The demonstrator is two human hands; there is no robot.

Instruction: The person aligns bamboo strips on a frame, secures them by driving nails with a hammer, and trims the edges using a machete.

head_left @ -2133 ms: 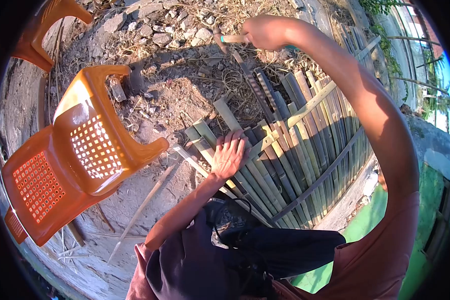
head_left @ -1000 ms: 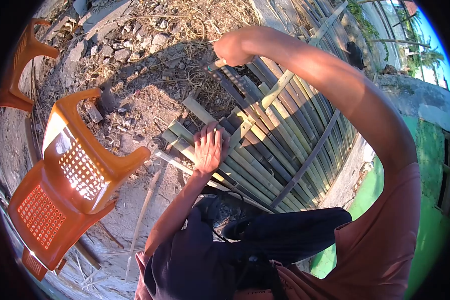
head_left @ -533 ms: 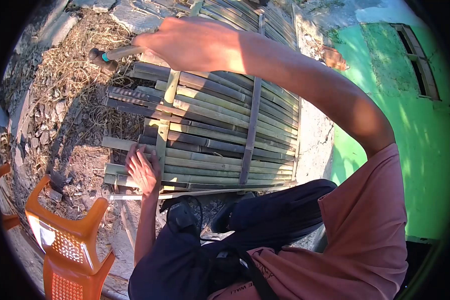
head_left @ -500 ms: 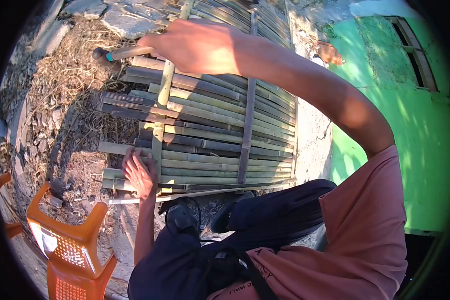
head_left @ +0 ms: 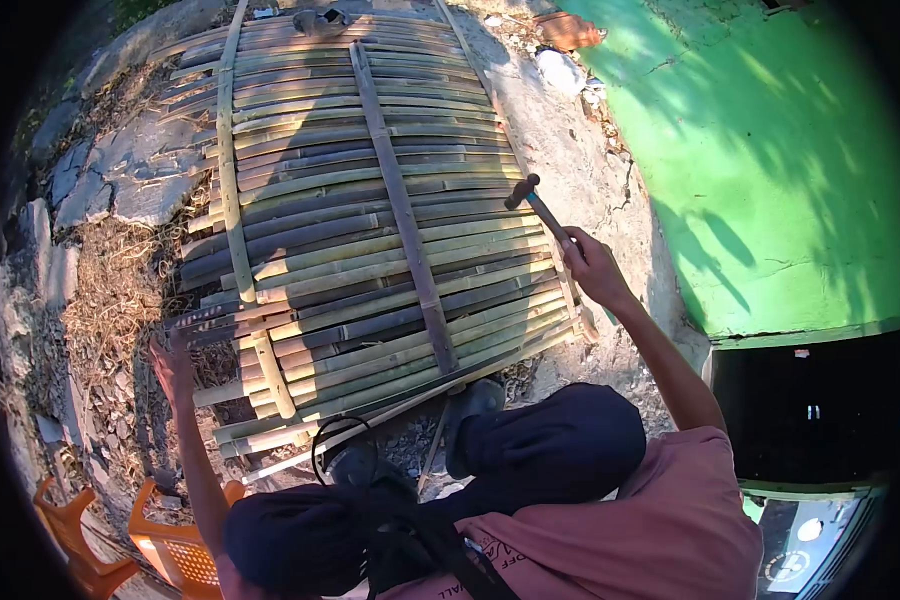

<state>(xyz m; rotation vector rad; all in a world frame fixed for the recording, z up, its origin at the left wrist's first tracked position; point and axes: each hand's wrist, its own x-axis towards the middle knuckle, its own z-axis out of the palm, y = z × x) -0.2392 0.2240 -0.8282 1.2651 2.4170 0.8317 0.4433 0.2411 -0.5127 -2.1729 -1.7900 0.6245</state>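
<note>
My right hand (head_left: 592, 268) is closed round the handle of a hammer (head_left: 544, 211), holding it over the right edge of a bamboo slat panel (head_left: 340, 240). The hammer's dark head points up and to the left. At the panel's left side my left hand (head_left: 174, 368) has its fingers apart, right by the jutting ends of dark slats. The slats lie side by side across long bamboo rails: a pale left rail (head_left: 231, 180), a darker middle rail (head_left: 398, 190) and a thin one along the right edge.
Orange plastic chairs (head_left: 175, 545) stand at the lower left. A green wall (head_left: 770, 180) rises on the right beside a concrete strip (head_left: 620, 210). Broken slabs (head_left: 135, 165) and dry shavings (head_left: 120, 290) cover the ground at left. My shoes are at the panel's near edge.
My right hand has swung the hammer from the panel's left side to its right edge. My left hand has left the near slats and moved further left. The view has shifted.
</note>
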